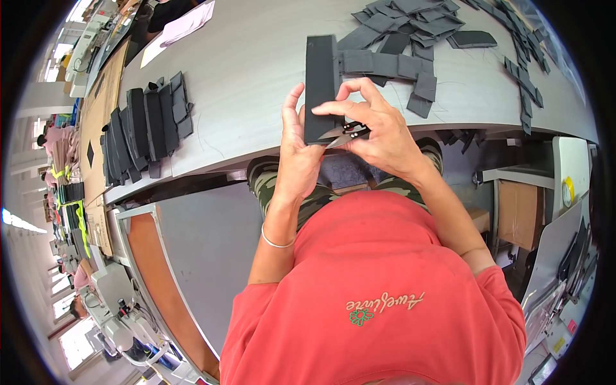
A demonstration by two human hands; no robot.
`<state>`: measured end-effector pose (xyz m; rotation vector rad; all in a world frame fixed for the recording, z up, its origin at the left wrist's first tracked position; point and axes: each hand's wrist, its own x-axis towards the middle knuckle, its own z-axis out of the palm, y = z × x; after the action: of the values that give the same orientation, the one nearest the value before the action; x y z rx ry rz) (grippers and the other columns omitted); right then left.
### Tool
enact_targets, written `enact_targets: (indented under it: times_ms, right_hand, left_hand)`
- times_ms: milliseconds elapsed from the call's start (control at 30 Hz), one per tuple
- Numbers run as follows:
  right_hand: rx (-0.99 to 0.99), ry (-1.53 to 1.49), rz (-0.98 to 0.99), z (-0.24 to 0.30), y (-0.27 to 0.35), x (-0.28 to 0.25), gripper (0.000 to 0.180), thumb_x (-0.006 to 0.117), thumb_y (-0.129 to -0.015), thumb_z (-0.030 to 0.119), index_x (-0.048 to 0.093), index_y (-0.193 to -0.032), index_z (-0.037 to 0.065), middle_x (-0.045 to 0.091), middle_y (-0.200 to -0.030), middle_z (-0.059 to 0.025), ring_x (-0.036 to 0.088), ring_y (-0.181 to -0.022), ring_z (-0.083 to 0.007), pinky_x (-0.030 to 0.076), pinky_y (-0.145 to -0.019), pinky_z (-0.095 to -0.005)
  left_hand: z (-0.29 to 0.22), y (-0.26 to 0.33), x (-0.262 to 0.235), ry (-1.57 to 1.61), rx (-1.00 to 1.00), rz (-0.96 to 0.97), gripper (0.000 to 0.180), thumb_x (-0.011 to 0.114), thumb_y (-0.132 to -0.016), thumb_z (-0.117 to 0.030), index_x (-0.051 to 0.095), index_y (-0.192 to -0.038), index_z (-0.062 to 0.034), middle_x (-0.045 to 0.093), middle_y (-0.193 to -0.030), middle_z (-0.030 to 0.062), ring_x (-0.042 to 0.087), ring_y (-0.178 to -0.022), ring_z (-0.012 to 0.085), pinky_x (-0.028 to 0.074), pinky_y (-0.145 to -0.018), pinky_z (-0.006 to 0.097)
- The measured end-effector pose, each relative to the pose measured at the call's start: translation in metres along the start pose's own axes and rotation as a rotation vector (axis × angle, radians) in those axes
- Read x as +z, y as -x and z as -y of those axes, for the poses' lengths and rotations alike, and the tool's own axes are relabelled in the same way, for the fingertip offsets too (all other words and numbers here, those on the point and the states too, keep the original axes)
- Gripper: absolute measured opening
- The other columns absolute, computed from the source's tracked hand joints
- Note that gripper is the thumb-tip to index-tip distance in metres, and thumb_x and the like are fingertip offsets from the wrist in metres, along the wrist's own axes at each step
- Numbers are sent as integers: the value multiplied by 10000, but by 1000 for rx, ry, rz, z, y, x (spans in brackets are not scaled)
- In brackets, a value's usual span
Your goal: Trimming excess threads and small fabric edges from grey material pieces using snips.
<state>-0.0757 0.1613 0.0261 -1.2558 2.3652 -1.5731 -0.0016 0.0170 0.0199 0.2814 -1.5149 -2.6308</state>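
Note:
A flat, dark grey fabric strip [320,74] stands lengthwise in front of me above the table's near edge. My left hand [298,157] grips its lower left side, with some fingers raised beside it. A pair of thread snips [340,133] is held in my right hand [388,135], its pointed metal blades lying over the strip's lower end. The right thumb and fingers also touch the strip's right edge. Just right of it, a chain of small dark fabric pieces [385,65] runs across the table and bends toward me. Whether it joins the strip is hidden.
The grey table [244,70] curves around me. Dark strips [144,125] lie stacked at its left, with a heap of dark pieces [410,19] at the far right. Pink cloth [186,25] lies far left. A cardboard box [518,215] sits under a shelf at right.

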Motion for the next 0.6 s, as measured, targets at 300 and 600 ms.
enact_targets:
  times_ms: [300,600]
  right_hand:
    - [328,-505,-278,-6,-8,-4,135,678,-859,132,697,-889,1,526,-612,44,427,-592,-26,340,-516,-210]
    - [386,-505,-290,-13,-4,0,173,677,-865,200,699,-825,33,530,-583,39,391,-551,-20,283,-484,-225]
  left_hand:
    - [9,0,-3,18,-16,65,610,455,-771,153,274,-1306,-78,515,-1226,212,618,-1011,329,519,-869,412]
    - [8,-1,-2,20,-18,-7,457,359,-763,64,306,-1195,-76,540,-1109,186,598,-839,248,475,-704,334]
